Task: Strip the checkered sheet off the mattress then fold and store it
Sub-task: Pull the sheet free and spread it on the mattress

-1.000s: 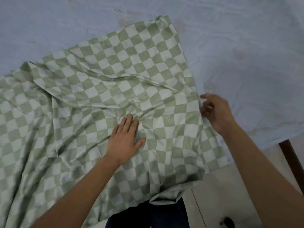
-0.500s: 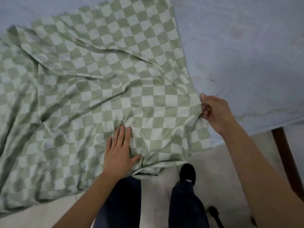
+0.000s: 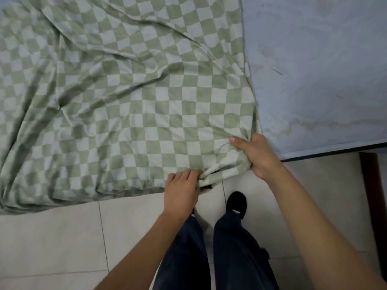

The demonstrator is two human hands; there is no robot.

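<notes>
Green-and-white cloth, the checkered sheet (image 3: 134, 105), is seen lying loose and rumpled over the left part of the mattress (image 3: 318, 76), whose pale blue surface is laid bare on the right. The sheet's near edge hangs just over the mattress side, above the tiled floor (image 3: 62, 237). Its near right corner is bunched and clamped in the right hand (image 3: 258, 156), the thumb laid on top and the rest of the grip hidden under the fabric. The hem just beside that corner is pinched by the left hand (image 3: 182, 190), whose fingers (image 3: 187, 174) are curled into a gather of cloth. The two hands are close together. The stripping step is judged to be nearly done, since no edge in view is tucked, and folding is not yet begun. For the next move, the gripped edge would need to be drawn clear of the mattress, the hands spread apart along the hem so the cloth is held taut, and the far corners matched before a first fold
</notes>
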